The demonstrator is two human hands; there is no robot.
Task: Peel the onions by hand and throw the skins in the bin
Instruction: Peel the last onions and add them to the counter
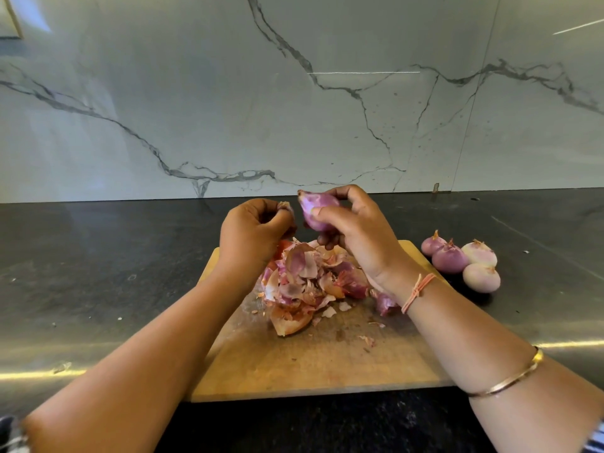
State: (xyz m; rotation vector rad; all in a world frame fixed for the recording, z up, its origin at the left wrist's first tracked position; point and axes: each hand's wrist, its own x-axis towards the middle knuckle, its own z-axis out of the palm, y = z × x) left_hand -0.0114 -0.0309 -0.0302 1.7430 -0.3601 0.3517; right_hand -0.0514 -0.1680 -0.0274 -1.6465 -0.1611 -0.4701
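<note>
Two hands of ours work above the far half of the wooden cutting board [310, 364], which lies on the dark table [98, 273]. Our left hand [253, 230] is curled above the board's far left part, its fingertips pinching a small scrap of skin [285, 206]. Just right of it, above the middle of the board's far edge, is the onion [318, 209]: purple, glossy, tilted with its pointed end up and to the left. Our right hand [356, 230] grips it, thumb laid across its front and fingers curled over its back and underneath. The hands are close together; we cannot tell whether they touch. Beneath them, on the far middle of the board, lies a heap of loose skins [307, 282], pink, purple and papery brown, with a few flakes scattered toward the board's near side. An orange thread band [418, 291] circles our right wrist above the board's right part. Off the board's far right corner, four peeled onions [461, 259] rest together on the table, touching one another.
</note>
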